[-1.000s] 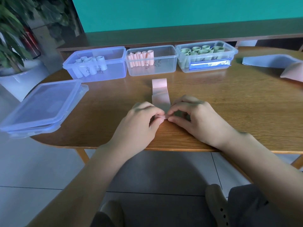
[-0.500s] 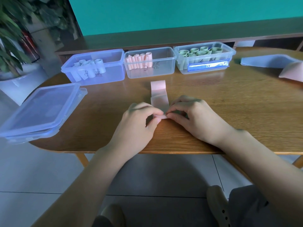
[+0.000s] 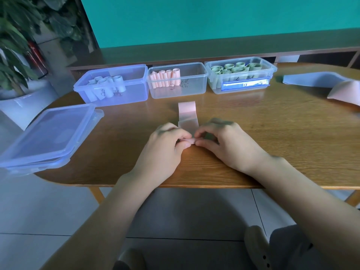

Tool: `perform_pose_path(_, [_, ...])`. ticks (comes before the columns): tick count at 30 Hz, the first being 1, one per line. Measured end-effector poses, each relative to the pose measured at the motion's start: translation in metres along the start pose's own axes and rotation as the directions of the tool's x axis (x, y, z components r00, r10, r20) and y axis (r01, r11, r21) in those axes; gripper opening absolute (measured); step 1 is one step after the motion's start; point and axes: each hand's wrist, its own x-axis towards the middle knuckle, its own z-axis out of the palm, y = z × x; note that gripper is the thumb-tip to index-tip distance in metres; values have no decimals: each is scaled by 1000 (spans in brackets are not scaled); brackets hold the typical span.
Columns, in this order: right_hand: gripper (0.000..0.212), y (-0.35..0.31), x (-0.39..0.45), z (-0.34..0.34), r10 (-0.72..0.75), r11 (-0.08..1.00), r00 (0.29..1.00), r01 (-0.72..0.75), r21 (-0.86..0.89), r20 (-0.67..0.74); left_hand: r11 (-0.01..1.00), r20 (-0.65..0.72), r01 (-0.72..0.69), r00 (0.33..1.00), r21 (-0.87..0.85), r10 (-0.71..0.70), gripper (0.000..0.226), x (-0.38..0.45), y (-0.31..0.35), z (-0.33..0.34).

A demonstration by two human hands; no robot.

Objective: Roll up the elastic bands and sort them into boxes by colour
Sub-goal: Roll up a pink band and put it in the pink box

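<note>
A pink elastic band point(image 3: 187, 115) lies flat on the wooden table point(image 3: 272, 137), its far end curled upward. My left hand point(image 3: 165, 145) and my right hand point(image 3: 226, 142) pinch its near end, which is rolled into a small tube between my fingertips. At the back stand three open boxes: a blue-tinted box point(image 3: 134, 94) with white rolls, a clear box point(image 3: 194, 86) with pink rolls, and a clear box point(image 3: 272, 70) with green rolls.
Stacked blue-tinted lids point(image 3: 46, 137) overhang the table's left edge. Loose bands, one pale blue point(image 3: 309, 79) and one pink point(image 3: 346, 92), lie at the far right. A potted plant point(image 3: 15, 75) stands left of the table.
My fingers have rolled the near end of the pink band a little further away from me; the flat stretch looks slightly shorter. The view has tilted a bit.
</note>
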Motion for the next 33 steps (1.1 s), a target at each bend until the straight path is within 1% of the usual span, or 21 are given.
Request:
perform_pose_path(7, [12, -12, -26, -15, -58, 996, 996, 53, 65, 64, 999, -4, -20, 1000, -30, 20, 7, -30, 14, -15])
perform_pose_path(11, [13, -20, -41, -24, -80, 992, 988, 65, 112, 136, 996, 28, -85, 996, -40, 86, 8, -47, 20, -17])
perform_pose_path(12, [11, -21, -42, -25, -86, 992, 988, 73, 106, 127, 995, 29, -90, 995, -33, 91, 7, -48, 20, -17])
perform_pose_path(14, [9, -21, -41, -25, -77, 993, 995, 70, 98, 67, 996, 24, -85, 996, -19, 86, 4, -48, 19, -15])
perform_pose_path(17, [11, -18, -24, -22, -14, 995, 998, 20, 102, -55, 995, 13, -90, 996, -31, 90, 3, -45, 18, -15])
perform_pose_path(18, [12, -15, -15, -20, 5, 995, 997, 2, 95, -76, 995, 13, -93, 996, -33, 93, 3, -44, 17, -15])
perform_pose_path(19, [15, -11, -5, -17, 28, 996, 997, -22, 90, -69, 995, 17, -96, 995, -30, 97, 3, -44, 17, -16])
perform_pose_path(20, [17, -7, 5, -15, 52, 995, 998, -49, 85, -32, 995, 23, -99, 995, -28, 99, 3, -43, 16, -16])
perform_pose_path(22, [22, 4, 22, -12, 84, 993, 994, -89, 76, 75, 994, 29, -95, 995, -47, 96, 3, -42, 16, -16])
perform_pose_path(24, [25, 15, 36, -8, 90, 994, 985, -98, 54, 145, 994, 32, -89, 995, -71, 92, 4, -43, 16, -17])
perform_pose_path(28, [29, 35, 57, 3, 46, 999, 985, -50, 19, 169, 993, 54, -77, 995, -85, 82, 4, -45, 16, -16])
perform_pose_path(33, [36, 47, 80, 10, 143, 984, 967, -117, -131, 209, 989, 57, -77, 995, -122, 85, 5, -44, 15, -16])
